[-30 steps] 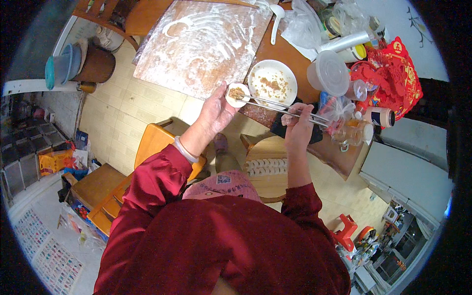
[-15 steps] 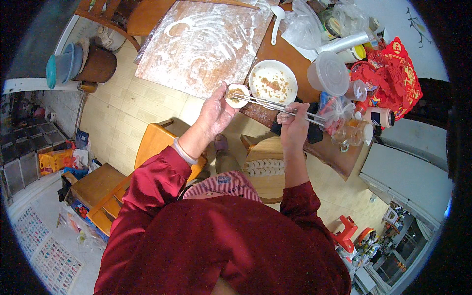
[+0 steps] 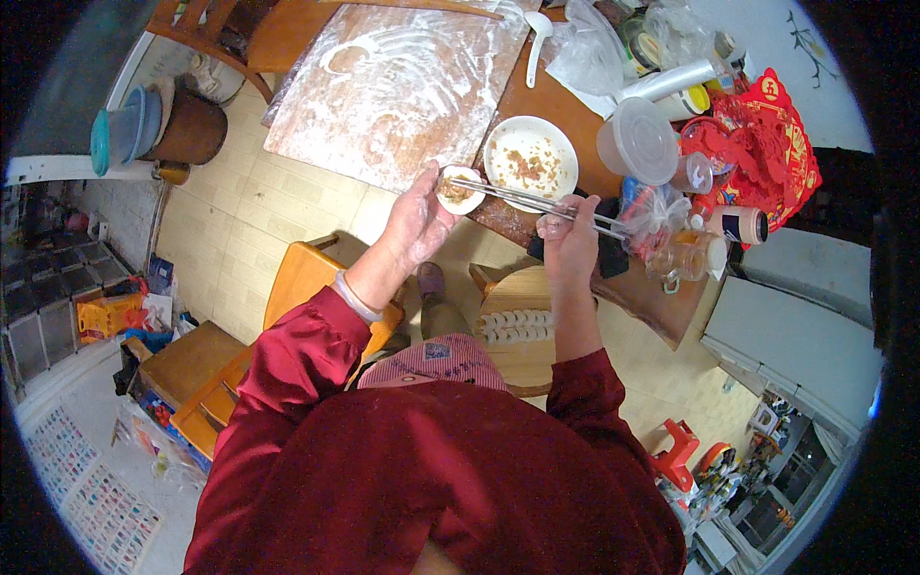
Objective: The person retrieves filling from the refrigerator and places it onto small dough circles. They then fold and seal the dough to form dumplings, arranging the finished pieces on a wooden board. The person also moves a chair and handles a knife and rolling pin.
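Observation:
My left hand [image 3: 419, 222] is floury and holds a round white dumpling wrapper [image 3: 463, 203] between thumb and fingers. Brown filling [image 3: 454, 188] lies on the wrapper. In my right hand [image 3: 569, 235] I grip a pair of metal chopsticks [image 3: 522, 198], their tips touching the filling. Just past the wrapper stands a white bowl [image 3: 503, 137] with scraps of brown filling spread over its bottom. Several shaped dumplings [image 3: 517, 327] sit in rows on a round wooden board beside my legs.
A flour-dusted board [image 3: 402, 91] covers the table's left. A white spoon [image 3: 537, 48] lies behind the bowl. Plastic tubs [image 3: 637, 141], jars [image 3: 685, 259], bags and red paper decorations [image 3: 767, 153] crowd the right side. A wooden chair [image 3: 307, 283] stands at my left.
Both hands, the wrapper and the chopsticks have shifted very slightly. The chopstick tips remain at the filling, and both grips are unchanged.

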`<action>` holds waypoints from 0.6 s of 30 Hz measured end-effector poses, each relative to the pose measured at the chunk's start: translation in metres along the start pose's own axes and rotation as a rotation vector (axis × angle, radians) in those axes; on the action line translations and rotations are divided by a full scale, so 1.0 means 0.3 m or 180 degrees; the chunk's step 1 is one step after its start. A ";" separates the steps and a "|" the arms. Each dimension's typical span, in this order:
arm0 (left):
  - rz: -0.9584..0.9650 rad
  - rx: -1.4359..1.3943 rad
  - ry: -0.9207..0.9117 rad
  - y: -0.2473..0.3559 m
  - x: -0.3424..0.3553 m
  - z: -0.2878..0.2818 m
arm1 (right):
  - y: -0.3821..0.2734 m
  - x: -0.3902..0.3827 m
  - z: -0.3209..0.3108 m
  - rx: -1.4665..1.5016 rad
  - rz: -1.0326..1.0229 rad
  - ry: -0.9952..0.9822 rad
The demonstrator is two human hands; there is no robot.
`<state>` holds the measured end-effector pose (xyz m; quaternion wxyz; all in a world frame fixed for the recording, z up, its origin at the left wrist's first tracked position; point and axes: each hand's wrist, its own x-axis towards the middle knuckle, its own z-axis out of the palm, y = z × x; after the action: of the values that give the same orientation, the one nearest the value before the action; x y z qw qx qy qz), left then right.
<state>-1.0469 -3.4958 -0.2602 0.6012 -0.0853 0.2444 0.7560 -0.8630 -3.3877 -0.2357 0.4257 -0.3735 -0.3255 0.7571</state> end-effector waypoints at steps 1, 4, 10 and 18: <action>-0.0026 -0.0005 -0.0036 0.001 0.000 0.000 | 0.001 -0.005 0.005 -0.0161 0.0041 -0.0059; -0.0081 0.0015 -0.0093 0.005 -0.004 0.003 | 0.005 -0.024 0.021 -0.0359 0.0034 0.0120; -0.0019 0.0087 0.0005 0.022 -0.015 0.009 | 0.003 -0.049 0.031 -0.0573 -0.0125 -0.0012; 0.0071 0.0262 0.0048 0.034 -0.010 -0.017 | 0.001 -0.036 0.001 -0.0311 -0.0018 0.0008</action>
<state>-1.0566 -3.5023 -0.2608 0.5939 -0.0635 0.2808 0.7513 -0.8595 -3.3976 -0.2328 0.4095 -0.3939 -0.3627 0.7387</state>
